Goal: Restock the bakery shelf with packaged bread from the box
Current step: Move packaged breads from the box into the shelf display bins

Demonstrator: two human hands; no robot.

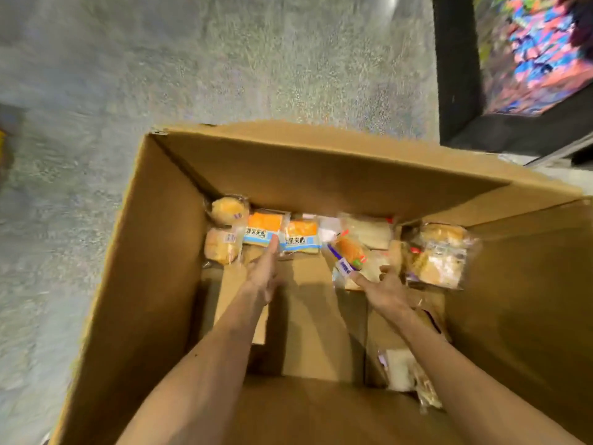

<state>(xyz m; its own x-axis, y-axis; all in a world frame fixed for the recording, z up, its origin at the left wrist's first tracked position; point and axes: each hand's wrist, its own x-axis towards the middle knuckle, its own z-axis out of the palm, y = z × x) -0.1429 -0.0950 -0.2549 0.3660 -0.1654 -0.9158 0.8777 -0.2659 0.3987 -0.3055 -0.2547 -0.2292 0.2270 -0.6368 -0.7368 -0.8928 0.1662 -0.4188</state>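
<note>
Both forearms (205, 364) reach from the lower edge of the frame down into the cardboard box (321, 175). Its packaged bread lies in a row along the far wall, at mid-frame. From the left come two round bun packs (224, 226) and two orange packs (264, 228) with blue bands. Next are a purple-labelled pack (348, 252), tilted on clear-wrapped slices, and a bulky clear pack (439, 255) leaning in the right corner. One wrapped loaf (404, 370) lies apart at lower right.

The likeliest slip is a pack skating away. The film looks slick, and a fingertip alone would push it rather than lift it. The tilted pack could also slide off its perch if nudged, and a hard squeeze would probably crush the soft bread.

The left hand (261, 277) has its fingers straight, one tip touching the blue band of the left orange pack, and it holds nothing. The right hand (386, 290) is spread, its forefinger at the near end of the purple-labelled pack and its thumb raised apart. It has closed on nothing, though blur leaves the contact uncertain.

Beyond the box, speckled grey floor (192, 59) fills the upper left. A dark-framed bin (459, 75) of colourful goods stands at upper right.
</note>
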